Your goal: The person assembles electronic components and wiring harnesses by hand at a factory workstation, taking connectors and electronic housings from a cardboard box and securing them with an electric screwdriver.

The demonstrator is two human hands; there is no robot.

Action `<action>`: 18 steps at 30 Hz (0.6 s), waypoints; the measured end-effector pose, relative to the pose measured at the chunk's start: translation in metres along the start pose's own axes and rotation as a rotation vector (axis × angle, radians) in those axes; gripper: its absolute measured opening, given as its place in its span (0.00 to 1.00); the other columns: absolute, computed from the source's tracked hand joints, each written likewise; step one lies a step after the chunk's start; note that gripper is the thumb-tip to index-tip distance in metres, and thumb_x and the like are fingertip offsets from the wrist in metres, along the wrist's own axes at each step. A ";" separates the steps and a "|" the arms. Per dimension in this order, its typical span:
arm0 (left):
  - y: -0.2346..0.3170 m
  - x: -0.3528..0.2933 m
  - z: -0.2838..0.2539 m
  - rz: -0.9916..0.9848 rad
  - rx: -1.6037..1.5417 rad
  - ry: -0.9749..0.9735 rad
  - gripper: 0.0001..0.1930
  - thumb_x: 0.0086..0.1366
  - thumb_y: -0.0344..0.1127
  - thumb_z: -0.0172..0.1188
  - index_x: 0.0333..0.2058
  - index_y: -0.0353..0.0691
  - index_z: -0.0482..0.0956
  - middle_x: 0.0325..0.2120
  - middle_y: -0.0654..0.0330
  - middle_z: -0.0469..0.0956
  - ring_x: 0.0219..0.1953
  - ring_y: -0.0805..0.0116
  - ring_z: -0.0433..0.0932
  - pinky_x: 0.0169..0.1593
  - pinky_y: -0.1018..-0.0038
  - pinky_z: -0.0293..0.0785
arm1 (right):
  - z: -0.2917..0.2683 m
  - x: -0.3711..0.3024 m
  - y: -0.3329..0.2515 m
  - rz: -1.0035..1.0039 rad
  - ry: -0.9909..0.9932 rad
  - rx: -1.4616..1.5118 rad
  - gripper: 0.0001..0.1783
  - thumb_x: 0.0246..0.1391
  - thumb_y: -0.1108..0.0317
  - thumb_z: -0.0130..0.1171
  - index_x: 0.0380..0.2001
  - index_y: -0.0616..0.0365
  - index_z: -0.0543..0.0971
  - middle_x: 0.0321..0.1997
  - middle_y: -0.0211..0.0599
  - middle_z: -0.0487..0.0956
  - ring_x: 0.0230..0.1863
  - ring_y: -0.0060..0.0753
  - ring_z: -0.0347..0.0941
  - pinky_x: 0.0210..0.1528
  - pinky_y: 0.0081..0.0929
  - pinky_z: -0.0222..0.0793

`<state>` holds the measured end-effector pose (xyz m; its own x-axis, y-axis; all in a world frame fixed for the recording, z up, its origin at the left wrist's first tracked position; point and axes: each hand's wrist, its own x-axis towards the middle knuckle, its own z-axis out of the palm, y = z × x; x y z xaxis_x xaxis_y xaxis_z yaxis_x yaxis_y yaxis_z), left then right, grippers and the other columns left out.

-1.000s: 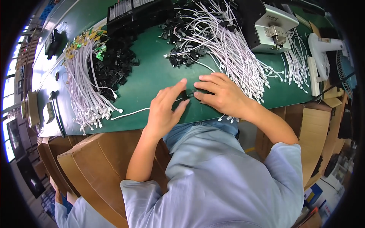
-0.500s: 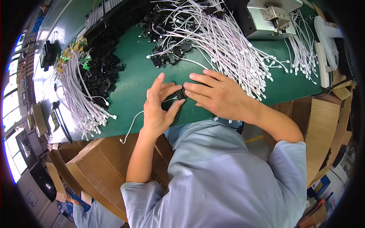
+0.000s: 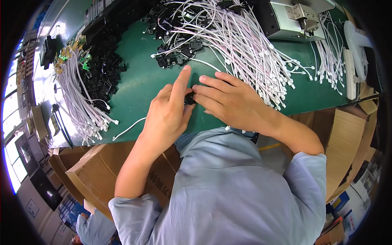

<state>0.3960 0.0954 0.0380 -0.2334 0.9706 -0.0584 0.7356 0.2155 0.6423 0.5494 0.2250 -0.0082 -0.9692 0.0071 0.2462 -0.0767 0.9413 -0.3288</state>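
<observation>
A small black plastic housing [image 3: 189,99] sits between my two hands above the green table, mostly covered by fingers. My left hand [image 3: 167,109] pinches it between thumb and fingers, with the index finger stretched up and away. Fingertips of my right hand [image 3: 232,102] grip its right side, the other fingers lying fairly straight. A thin white cable [image 3: 130,129] comes out from under my left hand and runs left, its plug end by the table's front edge. Where the cable meets the housing is hidden.
A heap of white cables [image 3: 245,49] with small plugs lies beyond my right hand, black housings [image 3: 179,53] at its left. On the left are more black housings [image 3: 102,73] and a cable bundle [image 3: 77,98]. A metal machine [image 3: 296,24] stands back right; cardboard boxes [image 3: 102,171] are below.
My left hand has turned over, its back now facing up, and its index finger points further forward. The cable's loose end has shifted left. My right hand stays on the housing.
</observation>
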 end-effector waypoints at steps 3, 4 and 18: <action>0.001 -0.001 0.002 -0.021 0.015 0.015 0.40 0.46 0.15 0.58 0.61 0.37 0.58 0.36 0.48 0.79 0.39 0.52 0.79 0.41 0.67 0.75 | -0.011 0.005 0.000 -0.044 -0.033 0.019 0.18 0.51 0.67 0.53 0.47 0.40 0.77 0.52 0.25 0.72 0.60 0.29 0.64 0.63 0.34 0.56; 0.002 -0.001 0.001 -0.001 0.019 0.008 0.39 0.46 0.15 0.58 0.60 0.33 0.57 0.34 0.48 0.78 0.37 0.52 0.77 0.39 0.64 0.74 | -0.009 0.005 -0.002 -0.044 -0.036 0.022 0.18 0.51 0.67 0.53 0.47 0.40 0.77 0.52 0.25 0.72 0.60 0.29 0.64 0.63 0.34 0.56; -0.005 -0.013 0.008 0.178 0.070 0.199 0.30 0.51 0.20 0.57 0.56 0.29 0.63 0.33 0.48 0.74 0.34 0.51 0.73 0.38 0.62 0.71 | -0.023 0.015 -0.006 -0.046 -0.010 0.073 0.21 0.45 0.66 0.60 0.47 0.43 0.76 0.55 0.37 0.71 0.58 0.37 0.66 0.57 0.38 0.63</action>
<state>0.4005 0.0822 0.0297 -0.2116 0.9554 0.2062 0.8169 0.0570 0.5739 0.5403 0.2271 0.0186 -0.9666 -0.0397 0.2533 -0.1378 0.9136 -0.3827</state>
